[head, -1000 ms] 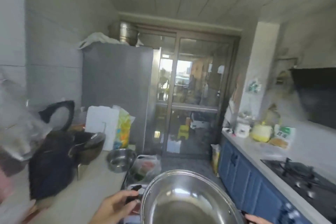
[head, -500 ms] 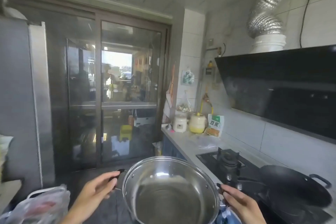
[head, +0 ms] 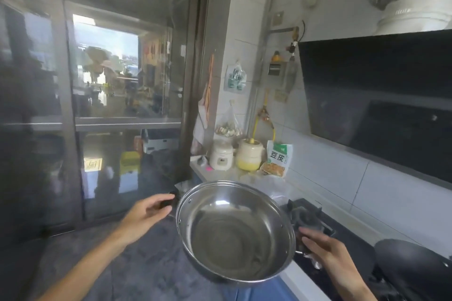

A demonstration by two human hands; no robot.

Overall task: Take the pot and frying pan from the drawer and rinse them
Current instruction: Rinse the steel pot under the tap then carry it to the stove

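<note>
1. Held in the air between both hands: steel pot (head: 236,232), empty, mouth tilted toward the camera, over the front edge of the worktop (head: 244,175).
2. Left hand (head: 146,215) clamped on the pot's left black handle (head: 168,201); handle mostly hidden under the fingers.
3. Right hand (head: 330,255) closed on the right handle; that handle hidden behind the rim and fingers, so the grip only partly seen.
4. Just right of the right grip: gas stove (head: 308,215), partly covered by pot and hand.
5. Farther right: black frying pan (head: 413,266), cut off by the picture edge.
6. Left of the left grip and below the pot: open dark floor (head: 146,264) up to a blurred glass door (head: 127,95).
</note>
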